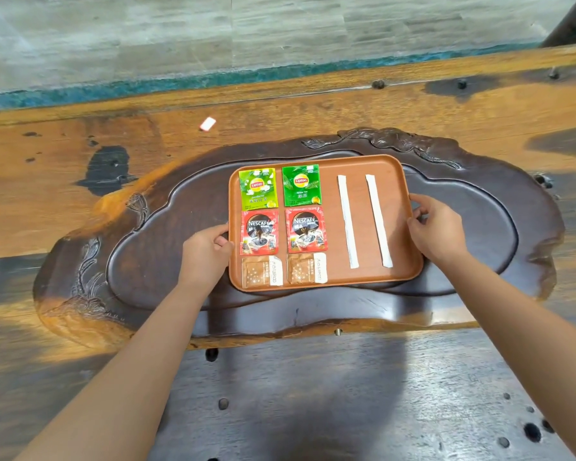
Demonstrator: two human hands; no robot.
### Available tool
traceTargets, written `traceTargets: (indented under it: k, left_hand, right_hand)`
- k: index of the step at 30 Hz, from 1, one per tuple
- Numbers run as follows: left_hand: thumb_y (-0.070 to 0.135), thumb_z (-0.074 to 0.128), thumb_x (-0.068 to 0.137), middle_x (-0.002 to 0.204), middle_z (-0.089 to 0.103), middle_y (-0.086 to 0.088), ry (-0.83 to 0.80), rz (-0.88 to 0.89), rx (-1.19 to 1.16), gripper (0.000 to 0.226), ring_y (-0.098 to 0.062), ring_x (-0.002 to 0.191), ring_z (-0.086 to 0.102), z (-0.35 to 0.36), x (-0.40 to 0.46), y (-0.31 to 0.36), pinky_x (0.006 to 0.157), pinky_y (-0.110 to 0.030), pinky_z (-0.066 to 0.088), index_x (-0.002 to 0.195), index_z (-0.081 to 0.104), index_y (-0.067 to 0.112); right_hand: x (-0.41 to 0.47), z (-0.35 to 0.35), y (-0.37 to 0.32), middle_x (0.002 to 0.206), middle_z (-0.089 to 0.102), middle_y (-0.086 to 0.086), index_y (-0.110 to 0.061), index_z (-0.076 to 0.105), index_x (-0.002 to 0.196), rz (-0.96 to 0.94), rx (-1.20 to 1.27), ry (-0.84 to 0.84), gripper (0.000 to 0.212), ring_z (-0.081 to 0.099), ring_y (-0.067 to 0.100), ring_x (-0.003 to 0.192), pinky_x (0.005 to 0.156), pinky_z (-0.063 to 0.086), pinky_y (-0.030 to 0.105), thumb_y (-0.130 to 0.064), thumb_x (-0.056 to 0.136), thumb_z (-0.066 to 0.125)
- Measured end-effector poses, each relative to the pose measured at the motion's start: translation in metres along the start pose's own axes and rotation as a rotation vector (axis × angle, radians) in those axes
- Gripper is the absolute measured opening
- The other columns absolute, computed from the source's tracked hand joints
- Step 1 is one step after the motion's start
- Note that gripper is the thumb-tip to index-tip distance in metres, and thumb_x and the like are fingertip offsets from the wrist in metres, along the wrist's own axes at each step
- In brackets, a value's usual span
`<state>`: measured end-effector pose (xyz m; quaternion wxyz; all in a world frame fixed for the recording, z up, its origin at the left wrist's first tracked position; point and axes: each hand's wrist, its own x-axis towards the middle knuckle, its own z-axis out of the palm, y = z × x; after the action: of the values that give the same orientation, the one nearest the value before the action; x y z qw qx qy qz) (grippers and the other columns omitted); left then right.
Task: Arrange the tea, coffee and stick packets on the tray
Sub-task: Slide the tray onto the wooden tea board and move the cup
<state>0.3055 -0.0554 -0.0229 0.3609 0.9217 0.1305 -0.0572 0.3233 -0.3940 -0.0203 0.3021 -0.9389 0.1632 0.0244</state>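
A brown tray [363,164] sits on a dark carved wooden tea board [167,227]. On its left half lie two green Lipton tea packets [257,188] [301,185], two red Nescafé coffee packets [259,232] [306,229] and two brown packets [262,272] [307,268], in neat pairs. Two white stick packets [348,221] [378,220] lie side by side on the right half. My left hand [205,252] grips the tray's left rim. My right hand [438,226] grips its right rim.
The tea board rests on a large orange-brown wooden table [280,104]. A small white and red scrap [208,124] lies on the table beyond the board. Past the table's far edge is a grey floor.
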Motion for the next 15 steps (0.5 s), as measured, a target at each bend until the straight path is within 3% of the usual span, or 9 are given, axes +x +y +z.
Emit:
traceTargets:
  k: [6, 8, 12, 15]
  left_hand:
    - [0.003, 0.052, 0.086, 0.064, 0.06, -0.002, -0.006, -0.072, -0.065, 0.033, -0.029, 0.074, 0.063, 0.002, -0.007, 0.002, 0.081, -0.035, 0.054, 0.116, 0.064, 0.012]
    - [0.003, 0.053, 0.085, 0.069, 0.065, -0.008, -0.009, -0.082, -0.076, 0.034, -0.029, 0.077, 0.065, 0.002, -0.006, 0.001, 0.082, -0.037, 0.054, 0.116, 0.064, 0.013]
    - [0.004, 0.053, 0.082, 0.077, 0.069, -0.01, -0.019, -0.119, -0.135, 0.031, -0.028, 0.082, 0.067, 0.001, -0.006, -0.005, 0.083, -0.042, 0.055, 0.106, 0.07, 0.014]
    - [0.004, 0.057, 0.081, 0.079, 0.07, -0.004, -0.042, -0.249, -0.269, 0.022, -0.02, 0.078, 0.067, 0.0, -0.006, -0.01, 0.078, -0.034, 0.057, 0.096, 0.071, 0.01]
  right_hand:
    - [-0.006, -0.003, 0.003, 0.077, 0.057, 0.005, -0.018, 0.055, 0.127, -0.032, -0.009, -0.001, 0.047, 0.052, 0.024, 0.078, 0.071, 0.04, 0.03, -0.003, 0.084, 0.046]
    - [-0.006, -0.003, 0.001, 0.077, 0.057, 0.006, -0.017, 0.054, 0.128, -0.036, -0.02, 0.0, 0.048, 0.056, 0.03, 0.083, 0.072, 0.042, 0.031, -0.002, 0.084, 0.044]
    - [-0.007, -0.004, -0.001, 0.079, 0.056, 0.007, -0.015, 0.053, 0.129, -0.029, -0.025, -0.019, 0.049, 0.057, 0.032, 0.091, 0.075, 0.041, 0.031, -0.001, 0.084, 0.042]
    - [-0.004, -0.008, 0.002, 0.082, 0.057, 0.005, -0.015, 0.056, 0.127, 0.043, 0.004, -0.088, 0.045, 0.059, 0.031, 0.094, 0.084, 0.042, 0.029, -0.006, 0.083, 0.049]
